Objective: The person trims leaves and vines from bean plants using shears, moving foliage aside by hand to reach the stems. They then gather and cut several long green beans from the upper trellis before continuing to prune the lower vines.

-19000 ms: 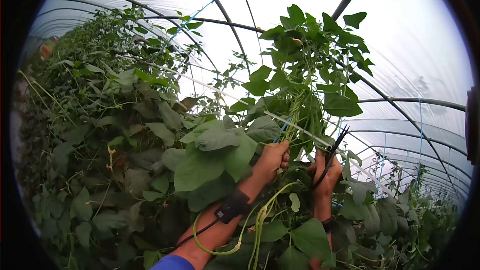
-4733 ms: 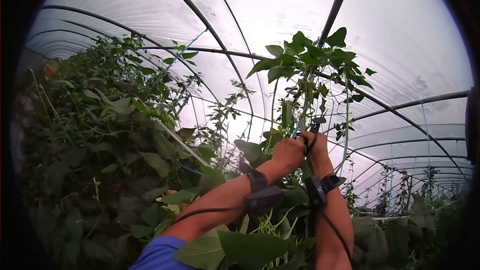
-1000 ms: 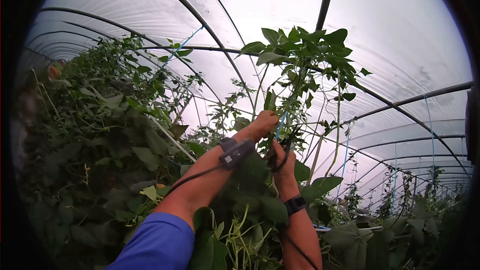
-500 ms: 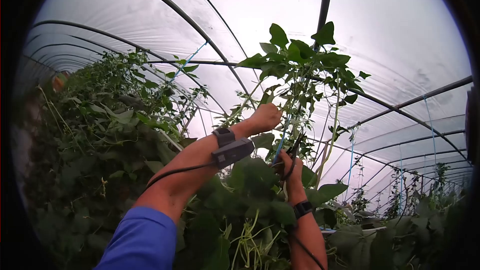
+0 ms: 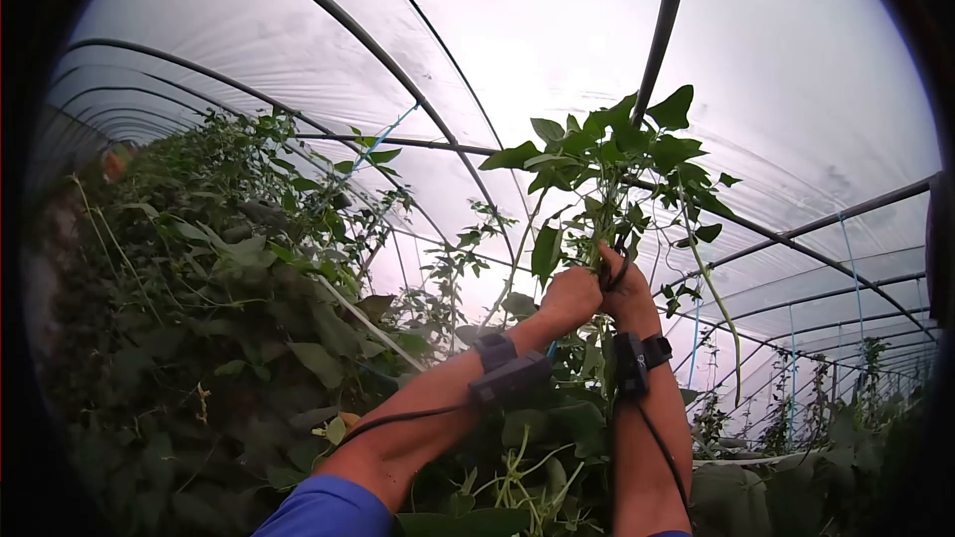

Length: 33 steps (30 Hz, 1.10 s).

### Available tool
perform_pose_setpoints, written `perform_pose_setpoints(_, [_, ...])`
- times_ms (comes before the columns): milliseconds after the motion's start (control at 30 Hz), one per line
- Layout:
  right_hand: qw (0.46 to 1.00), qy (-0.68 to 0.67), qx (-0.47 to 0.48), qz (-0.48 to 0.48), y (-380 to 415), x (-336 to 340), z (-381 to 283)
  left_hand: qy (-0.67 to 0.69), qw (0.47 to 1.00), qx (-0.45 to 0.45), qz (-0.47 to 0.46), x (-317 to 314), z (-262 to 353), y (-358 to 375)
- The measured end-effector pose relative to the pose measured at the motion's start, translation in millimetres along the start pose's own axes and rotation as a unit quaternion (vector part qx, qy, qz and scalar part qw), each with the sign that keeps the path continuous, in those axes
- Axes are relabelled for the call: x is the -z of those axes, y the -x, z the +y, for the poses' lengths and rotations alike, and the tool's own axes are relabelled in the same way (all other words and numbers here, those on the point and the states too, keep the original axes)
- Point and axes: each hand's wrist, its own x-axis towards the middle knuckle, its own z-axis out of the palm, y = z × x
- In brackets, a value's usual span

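My left hand (image 5: pixel 574 296) is closed in a fist around the lower stems of a leafy climbing vine (image 5: pixel 607 154); the fingertips are hidden. Touching it on the right, my right hand (image 5: pixel 629 283) is raised with fingers curled around black-handled scissors (image 5: pixel 619 261), whose blades are mostly hidden among stems. One long green bean pod (image 5: pixel 716 308) dangles to the right of the hands. Below my forearms hangs a cluster of thin green pods (image 5: pixel 527 482).
Dense bean foliage (image 5: pixel 229 318) fills the left side. Dark hoop pipes (image 5: pixel 665 30) carry the plastic cover overhead, with a crosswise pipe (image 5: pixel 766 224) behind the vine. Blue strings (image 5: pixel 793 363) hang at the right. Each wrist wears a dark strapped device (image 5: pixel 510 378) with a cable.
My right hand has risen with the scissors to meet my left hand at the stems. My left hand has moved right and down. The long pod at right now hangs farther out.
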Motion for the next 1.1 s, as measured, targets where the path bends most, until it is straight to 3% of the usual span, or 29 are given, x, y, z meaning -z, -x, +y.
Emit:
perform_pose_setpoints(33, [0.983, -0.169, -0.062, 0.016, -20.9, 1.1, 59.1, 0.032, 0.998, 0.050, 0.000, -9.8, -1.2, -2.3])
perform_pose_setpoints(67, [0.984, -0.168, -0.061, 0.014, -8.5, -9.4, 10.9, 0.043, 0.998, 0.047, 0.018, -13.2, 2.5, 2.1])
perform_pose_setpoints(133, [0.996, -0.018, -0.003, 0.084, 27.0, -25.1, -80.7, 0.063, 0.995, 0.070, 0.017, -22.1, 0.2, 6.3])
perform_pose_setpoints(167, [0.996, -0.015, -0.002, 0.083, 26.5, -26.1, -66.1, 0.062, 0.996, 0.069, 0.002, -20.1, 2.6, 11.2])
perform_pose_setpoints(233, [0.959, -0.185, -0.089, 0.196, 20.4, -29.7, -39.1, 0.060, 0.996, 0.061, 0.001, -16.9, 7.5, 21.9])
perform_pose_setpoints(267, [0.882, -0.331, -0.237, 0.238, 11.2, -26.7, -40.8, 0.054, 0.997, 0.056, -0.006, -16.5, 9.1, 27.3])
perform_pose_setpoints(400, [0.882, -0.290, -0.243, 0.282, 21.1, -30.3, -41.9, 0.050, 0.997, 0.058, -0.019, -13.0, 13.9, 43.6])
perform_pose_setpoints(667, [0.895, -0.251, -0.216, 0.297, 36.8, -45.0, -90.7, 0.067, 0.994, -0.069, 0.057, -8.6, 2.3, 60.1])
perform_pose_setpoints(767, [0.904, -0.211, -0.248, 0.278, 119.8, -79.1, -102.2, 0.077, 0.996, -0.049, -0.009, -4.5, -10.1, 142.2])
perform_pose_setpoints(867, [0.868, -0.275, -0.294, 0.289, 154.8, -96.3, -141.4, 0.051, 0.997, -0.047, -0.020, 5.2, -12.6, 187.2])
perform_pose_setpoints(1100, [0.861, -0.331, -0.292, 0.254, 146.8, -82.3, -193.6, 0.054, 0.994, -0.085, 0.033, 35.3, 28.4, 196.5])
